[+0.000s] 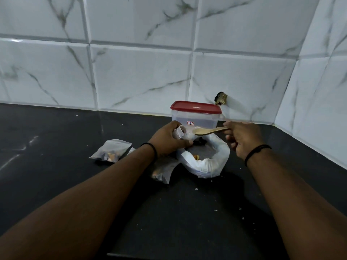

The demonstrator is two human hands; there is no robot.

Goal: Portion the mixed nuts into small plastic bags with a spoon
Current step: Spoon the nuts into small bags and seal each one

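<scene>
Holding a small clear plastic bag (180,133) open at its mouth, the left hand (168,140) curls its fingers round the crumpled film just above the supply. The right hand (242,139) pinches the handle end of a pale wooden spoon (208,130), whose long axis runs nearly level from right to left, so the bowl points straight at the bag's mouth and sits just beside it. Whether the bowl carries nuts cannot be told; it looks shallow and mostly bare from this angle. The coming move, as I judge it, turns on this short gap: the spoon's tip must either enter the held mouth or dip down to the supply, and the right hand is the one that has to travel.

Below and between the hands lies a large white plastic bag (206,164), its rim rolled down into a collar, with dark mixed nuts (199,147) and one orange piece showing inside. To the left, on the black worktop (56,175), rests a filled small bag (110,151); another filled pouch (163,171) lies partly under the left forearm. Behind stands a clear rectangular container with a red lid (196,114), close to the white marbled tile wall (142,72). Pale crumbs dot the worktop.
</scene>
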